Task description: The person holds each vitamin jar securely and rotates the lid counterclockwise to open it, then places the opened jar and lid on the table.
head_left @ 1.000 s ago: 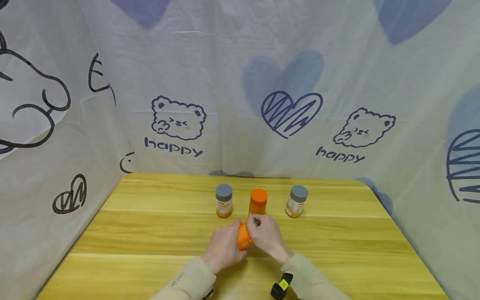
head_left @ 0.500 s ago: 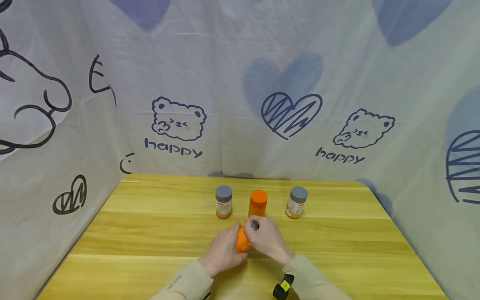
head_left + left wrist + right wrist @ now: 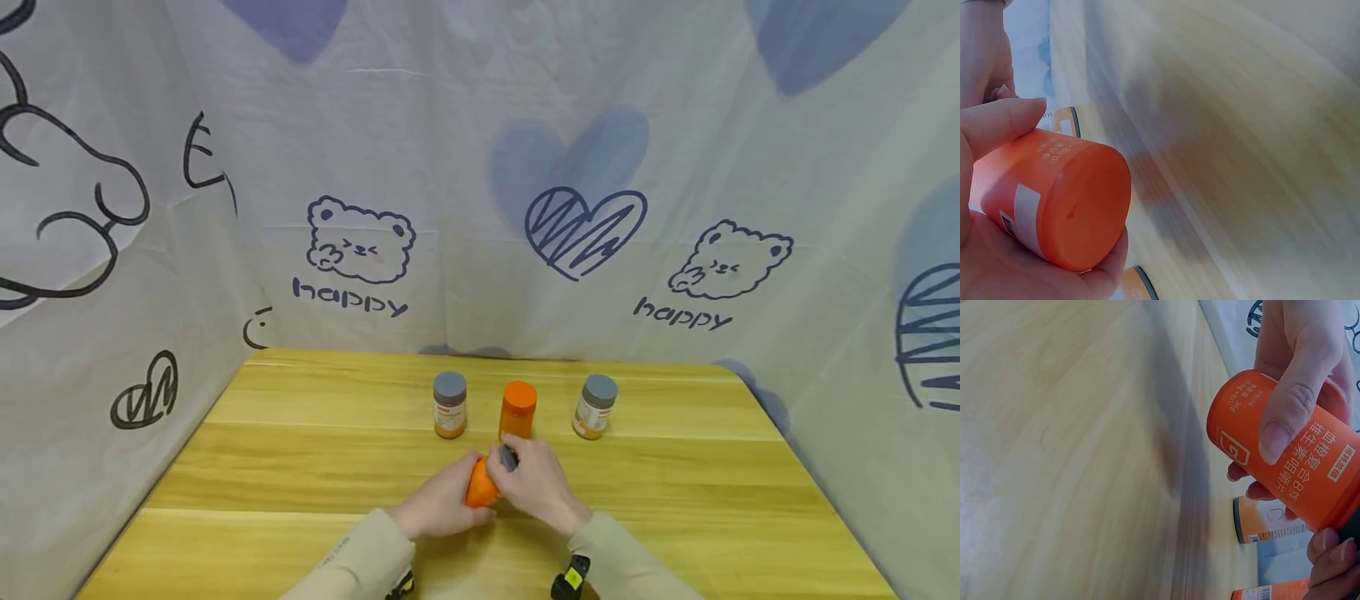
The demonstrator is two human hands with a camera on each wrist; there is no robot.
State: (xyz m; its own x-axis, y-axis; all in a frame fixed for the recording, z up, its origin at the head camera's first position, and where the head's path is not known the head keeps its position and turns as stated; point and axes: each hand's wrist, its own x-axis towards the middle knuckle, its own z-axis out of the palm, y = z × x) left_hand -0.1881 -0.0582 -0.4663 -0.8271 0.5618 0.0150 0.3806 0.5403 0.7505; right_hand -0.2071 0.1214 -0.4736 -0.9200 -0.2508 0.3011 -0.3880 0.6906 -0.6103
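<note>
My left hand point(image 3: 442, 500) wraps round an orange bottle point(image 3: 481, 486) with white print. The bottle lies tilted over the table's near middle, its base point(image 3: 1091, 206) facing the left wrist camera. Fingers of my right hand point(image 3: 537, 483) grip the dark grey cap point(image 3: 508, 457) at the bottle's other end. In the right wrist view the left thumb presses on the printed side, and right fingertips point(image 3: 1332, 559) sit at the cap's edge. Just beyond the hands stands an upright orange bottle point(image 3: 517, 408) with an orange lid, its lower part overlapped by the right hand.
Two grey-lidded jars stand upright behind the hands, a left jar point(image 3: 450, 407) and a right jar point(image 3: 595, 408). The wooden table point(image 3: 315, 467) meets a printed white cloth point(image 3: 465, 292) at the back and sides.
The held bottle and my left hand have shifted slightly left and down. My right hand has turned a little round the cap, and more grey shows between its fingers. The standing containers stay put.
</note>
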